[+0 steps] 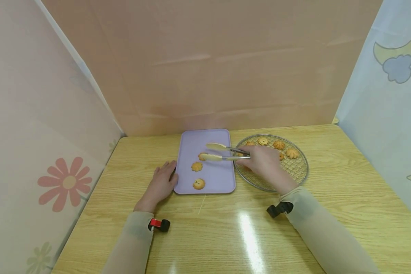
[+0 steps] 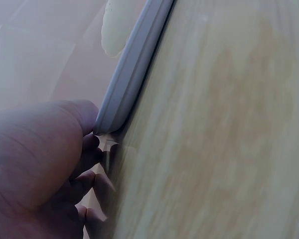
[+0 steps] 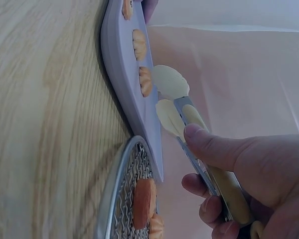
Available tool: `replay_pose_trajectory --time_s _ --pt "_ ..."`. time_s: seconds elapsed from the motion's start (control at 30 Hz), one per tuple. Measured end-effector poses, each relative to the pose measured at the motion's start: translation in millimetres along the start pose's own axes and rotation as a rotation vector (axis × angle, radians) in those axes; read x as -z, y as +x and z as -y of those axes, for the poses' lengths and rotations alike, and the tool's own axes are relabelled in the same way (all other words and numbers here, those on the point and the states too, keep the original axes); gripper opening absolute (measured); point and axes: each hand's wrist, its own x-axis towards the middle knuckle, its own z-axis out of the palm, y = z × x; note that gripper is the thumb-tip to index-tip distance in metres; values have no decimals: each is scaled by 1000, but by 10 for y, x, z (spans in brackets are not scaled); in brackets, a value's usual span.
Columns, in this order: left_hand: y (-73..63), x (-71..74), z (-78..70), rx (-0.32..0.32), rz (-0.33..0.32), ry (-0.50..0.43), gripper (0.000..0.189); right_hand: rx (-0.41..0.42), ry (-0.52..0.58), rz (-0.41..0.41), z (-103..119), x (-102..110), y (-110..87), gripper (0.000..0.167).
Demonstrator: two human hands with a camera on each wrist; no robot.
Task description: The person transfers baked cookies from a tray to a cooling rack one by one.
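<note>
My right hand (image 1: 263, 161) grips a pair of tongs (image 3: 229, 194) with cream-coloured tips. Those tips stand apart above the purple tray (image 1: 217, 180), with nothing visible between them. Three cookies lie in a row on the tray: a round one with a marked top (image 1: 199, 184), a flower-shaped one (image 1: 196, 166), and another (image 1: 201, 156) partly covered by the lower tip. At the tray's left edge, my left hand (image 1: 160, 183) rests on the table. In the left wrist view, its thumb (image 2: 84, 112) touches the tray rim.
Right of the tray stands a round wire rack (image 1: 294, 169) holding several cookies, among them a ridged one (image 1: 292, 153); my right hand hides part of it. Behind the wooden table (image 1: 209, 236) rises a tan backdrop (image 1: 212, 68), with patterned walls on both sides.
</note>
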Motion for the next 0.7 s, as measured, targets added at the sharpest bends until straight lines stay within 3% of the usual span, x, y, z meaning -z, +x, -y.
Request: replay_pose_trajectory --time_s 0.7 --pt "0 12 -15 4 6 -10 59 54 -24 -30 81 -99 37 54"
